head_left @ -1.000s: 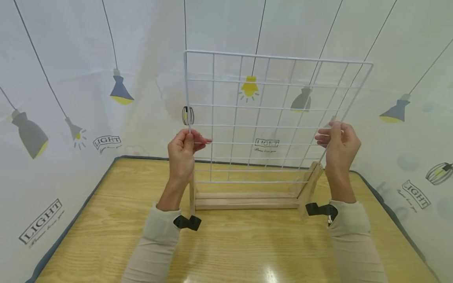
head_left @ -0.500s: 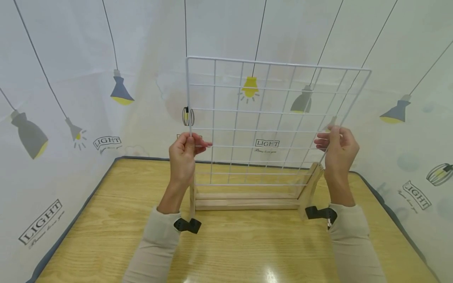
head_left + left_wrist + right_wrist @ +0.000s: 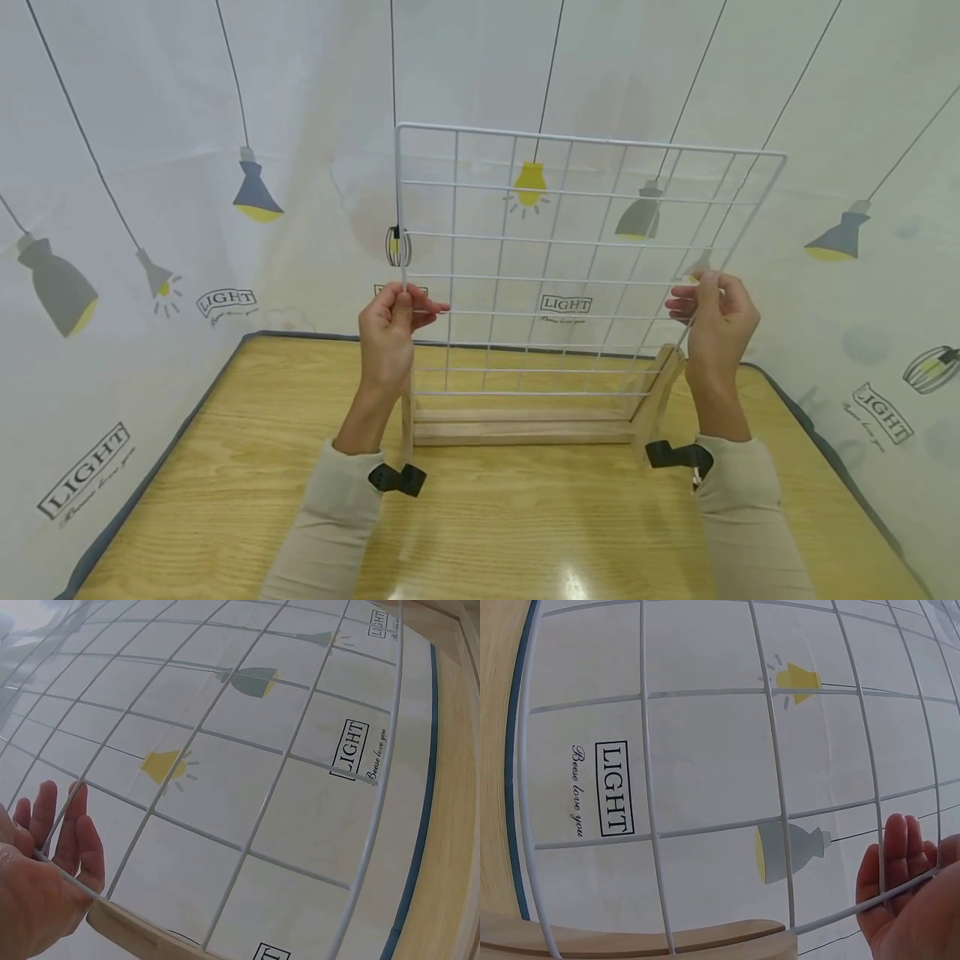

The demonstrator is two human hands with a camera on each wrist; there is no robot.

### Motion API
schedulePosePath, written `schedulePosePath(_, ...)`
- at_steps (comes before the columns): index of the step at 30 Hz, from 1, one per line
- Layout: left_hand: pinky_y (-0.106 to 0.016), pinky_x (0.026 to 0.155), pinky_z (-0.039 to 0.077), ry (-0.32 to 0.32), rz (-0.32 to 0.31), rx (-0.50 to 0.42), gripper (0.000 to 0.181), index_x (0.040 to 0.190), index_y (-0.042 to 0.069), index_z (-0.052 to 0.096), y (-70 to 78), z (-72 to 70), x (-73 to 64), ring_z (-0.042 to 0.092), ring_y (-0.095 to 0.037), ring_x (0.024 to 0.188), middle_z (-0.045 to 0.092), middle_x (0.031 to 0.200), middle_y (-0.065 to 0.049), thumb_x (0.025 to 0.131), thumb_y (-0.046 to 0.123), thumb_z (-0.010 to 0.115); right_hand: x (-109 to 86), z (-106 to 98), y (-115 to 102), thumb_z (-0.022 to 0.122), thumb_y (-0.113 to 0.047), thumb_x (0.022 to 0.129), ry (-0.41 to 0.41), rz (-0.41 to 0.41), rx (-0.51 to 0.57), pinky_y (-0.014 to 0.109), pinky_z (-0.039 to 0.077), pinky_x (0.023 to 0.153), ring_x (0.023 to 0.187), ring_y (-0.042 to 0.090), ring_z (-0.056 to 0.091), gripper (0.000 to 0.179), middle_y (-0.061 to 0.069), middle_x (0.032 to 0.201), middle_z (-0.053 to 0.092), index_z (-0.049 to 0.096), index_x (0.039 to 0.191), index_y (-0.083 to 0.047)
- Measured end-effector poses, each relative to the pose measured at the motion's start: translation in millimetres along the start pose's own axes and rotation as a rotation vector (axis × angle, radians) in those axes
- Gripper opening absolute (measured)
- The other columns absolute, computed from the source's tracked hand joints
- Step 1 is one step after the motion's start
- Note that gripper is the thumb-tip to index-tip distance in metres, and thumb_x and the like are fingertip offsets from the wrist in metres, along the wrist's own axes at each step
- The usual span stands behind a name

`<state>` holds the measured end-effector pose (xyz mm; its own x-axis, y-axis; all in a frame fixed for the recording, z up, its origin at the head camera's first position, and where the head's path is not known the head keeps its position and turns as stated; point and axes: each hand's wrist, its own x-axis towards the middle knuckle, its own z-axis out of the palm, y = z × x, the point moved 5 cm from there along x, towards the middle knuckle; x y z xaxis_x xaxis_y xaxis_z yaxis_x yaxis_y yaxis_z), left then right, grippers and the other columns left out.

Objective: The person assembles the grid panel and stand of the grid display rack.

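A white wire grid panel (image 3: 551,247) stands upright between my hands, its lower part between the two side posts of a wooden stand (image 3: 525,432). My left hand (image 3: 387,333) pinches the panel's left edge wire between thumb and fingers. On the opposite side, my right hand (image 3: 718,325) holds the right edge wire, fingers behind the mesh. The left wrist view has the left fingers (image 3: 69,825) around the edge wire, just above a wooden post (image 3: 135,930). In the right wrist view the grid's edge passes into a post (image 3: 727,941); its seating is partly hidden.
The stand rests on a wood-grain table (image 3: 510,517). White cloth walls (image 3: 315,167) printed with hanging lamps and the word LIGHT enclose the table's back and sides. A black strap mount (image 3: 397,477) sits at the left wrist, another strap mount (image 3: 678,456) at the right.
The grid panel has moved down a little toward the stand, its top edge lower than before. Both hands have gone down slightly with it, keeping their hold.
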<state>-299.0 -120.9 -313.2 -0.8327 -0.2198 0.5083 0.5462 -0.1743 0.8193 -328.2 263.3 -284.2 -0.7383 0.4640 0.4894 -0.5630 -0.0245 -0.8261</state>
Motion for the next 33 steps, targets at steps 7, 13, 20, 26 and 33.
schedulePosePath(7, -0.030, 0.082, 0.058, 0.001, 0.002, -0.001, 0.024, 0.094, -0.004, 0.056, -0.2, 0.2, 1.8, 0.072, -0.010, 0.084, 0.063, 0.087, 0.000, 0.104, 0.013, 0.043, -2.1, -1.4, -0.4, 0.059, -0.017, 0.101, 0.012, 0.001, 0.010, 0.020, 0.057, 0.058, 0.059, 0.012, 0.068, 0.024, 0.003, 0.072, 0.072, 0.065, 0.100, 0.006)
schedulePosePath(13, -0.026, 0.080, 0.058, 0.003, 0.008, -0.006, 0.024, 0.095, -0.004, 0.056, -0.8, -0.3, 2.8, 0.072, -0.010, 0.083, 0.064, 0.087, -0.001, 0.104, 0.014, 0.043, -4.7, -1.4, -2.3, 0.060, -0.017, 0.100, 0.011, 0.002, 0.029, 0.021, 0.057, 0.058, 0.058, 0.013, 0.069, 0.022, 0.004, 0.071, 0.072, 0.065, 0.099, 0.005)
schedulePosePath(20, -0.026, 0.081, 0.058, 0.002, 0.001, 0.009, 0.024, 0.095, -0.002, 0.056, -2.3, -2.3, 2.7, 0.072, -0.010, 0.084, 0.065, 0.086, 0.002, 0.104, 0.015, 0.043, -8.2, -0.5, -5.8, 0.060, -0.016, 0.100, 0.012, 0.000, 0.035, 0.021, 0.058, 0.058, 0.059, 0.013, 0.069, 0.026, 0.004, 0.071, 0.072, 0.063, 0.100, 0.009)
schedulePosePath(26, -0.033, 0.084, 0.058, -0.007, -0.001, 0.007, 0.024, 0.095, -0.002, 0.057, -2.4, -4.1, 2.5, 0.072, -0.011, 0.084, 0.065, 0.086, 0.002, 0.105, 0.014, 0.042, -10.5, -0.2, -5.5, 0.060, -0.017, 0.100, 0.008, -0.018, 0.038, 0.021, 0.058, 0.058, 0.058, 0.013, 0.068, 0.023, 0.005, 0.070, 0.071, 0.066, 0.097, 0.005)
schedulePosePath(33, -0.028, 0.086, 0.057, -0.026, 0.013, 0.069, 0.024, 0.098, -0.008, 0.056, -1.3, -5.7, -0.5, 0.071, -0.009, 0.086, 0.063, 0.095, -0.015, 0.105, 0.010, 0.042, -11.9, -1.6, -3.2, 0.060, -0.018, 0.100, 0.001, -0.035, 0.002, 0.020, 0.058, 0.059, 0.060, 0.012, 0.069, 0.018, 0.004, 0.072, 0.072, 0.068, 0.094, -0.003)
